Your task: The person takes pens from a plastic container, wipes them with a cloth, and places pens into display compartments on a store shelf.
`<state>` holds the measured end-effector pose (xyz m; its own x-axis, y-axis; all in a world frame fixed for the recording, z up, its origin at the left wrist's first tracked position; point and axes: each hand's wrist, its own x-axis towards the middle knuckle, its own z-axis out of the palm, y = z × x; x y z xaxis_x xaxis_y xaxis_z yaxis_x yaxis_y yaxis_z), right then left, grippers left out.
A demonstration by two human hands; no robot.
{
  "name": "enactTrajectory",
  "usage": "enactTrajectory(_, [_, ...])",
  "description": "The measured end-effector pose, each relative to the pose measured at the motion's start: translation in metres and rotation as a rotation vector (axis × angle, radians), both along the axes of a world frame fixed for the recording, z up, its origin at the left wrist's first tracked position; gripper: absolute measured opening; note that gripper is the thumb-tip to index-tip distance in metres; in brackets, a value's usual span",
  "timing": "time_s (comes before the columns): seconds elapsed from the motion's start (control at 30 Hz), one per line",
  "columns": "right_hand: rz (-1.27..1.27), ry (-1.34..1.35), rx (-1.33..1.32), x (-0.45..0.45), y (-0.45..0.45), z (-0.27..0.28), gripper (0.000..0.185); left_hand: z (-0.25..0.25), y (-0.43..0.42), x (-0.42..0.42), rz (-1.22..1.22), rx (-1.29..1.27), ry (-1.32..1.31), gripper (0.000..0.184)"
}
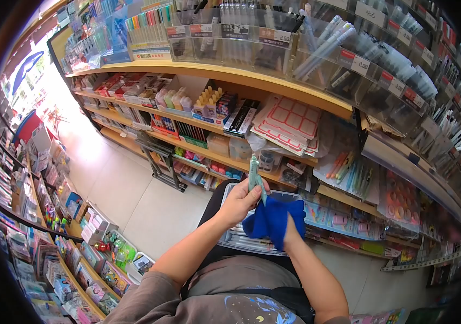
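"Well, what is nearest to the person's body?"

"On the lap there is a clear plastic box [257,250], and many pens [239,237] lie inside it."

"And the hands, how do they hold?"

"The left hand [237,204] is closed, pinching light green pens [253,171] between thumb and fingers. I think there are two. They stand tilted above the far edge of the box, with their upper ends reaching past it."

"The right hand [292,231] also pinches?"

"This I cannot tell, because a blue cloth [272,217] covers its fingers. The cloth hangs over the middle and right part of the box, and meets the lower end of the green pens."

"So, which step is it?"

"In my judgement, cloth and pens are being handled together. Any move of the cloth on them calls for a firm left pinch."

"What is farther?"

"Beyond the box's far edge, label sheets [287,121] with red borders lie on a wooden shelf. Above them are clear racks [225,46] with pens and price tags."
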<state>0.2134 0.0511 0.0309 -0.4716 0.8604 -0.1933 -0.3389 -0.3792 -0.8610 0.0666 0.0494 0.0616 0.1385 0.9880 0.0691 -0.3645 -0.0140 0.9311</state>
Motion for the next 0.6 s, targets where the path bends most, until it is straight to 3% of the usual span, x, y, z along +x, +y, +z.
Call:
enactTrajectory(0.17, [0.046, 0.014, -0.096, 0.006, -0.004, -0.001, 0.011, 0.0, -0.001, -0.006, 0.077, -0.028, -0.145, 0.019])
enactTrajectory(0.27, [0.045, -0.173, 0.227, 0.004, -0.005, 0.002, 0.012, 0.003, -0.003, -0.007, 0.149, -0.033, -0.192, 0.02])
enactTrajectory(0.37, [0.219, 0.237, -0.06, 0.014, -0.004, -0.003, 0.016, 0.002, 0.002, -0.02, 0.371, -0.022, -0.168, 0.02])
enactTrajectory(0.43, [0.155, 0.007, 0.081, 0.017, -0.014, -0.009, 0.016, 0.016, 0.017, -0.059, 0.466, 0.085, -0.373, 0.021])
enactTrajectory(0.47, [0.125, -0.112, 0.151, 0.019, -0.017, -0.01, 0.016, 0.022, 0.017, -0.069, 0.4, 0.087, -0.384, 0.021])
enactTrajectory(0.57, [-0.253, 0.096, -0.334, 0.008, -0.003, -0.001, 0.019, 0.029, 0.006, -0.054, 0.204, -0.057, -0.25, 0.019])
enactTrajectory(0.6, [-0.144, 0.317, -0.284, 0.013, 0.008, -0.005, 0.025, 0.021, 0.004, -0.046, 0.142, -0.072, -0.175, 0.018])
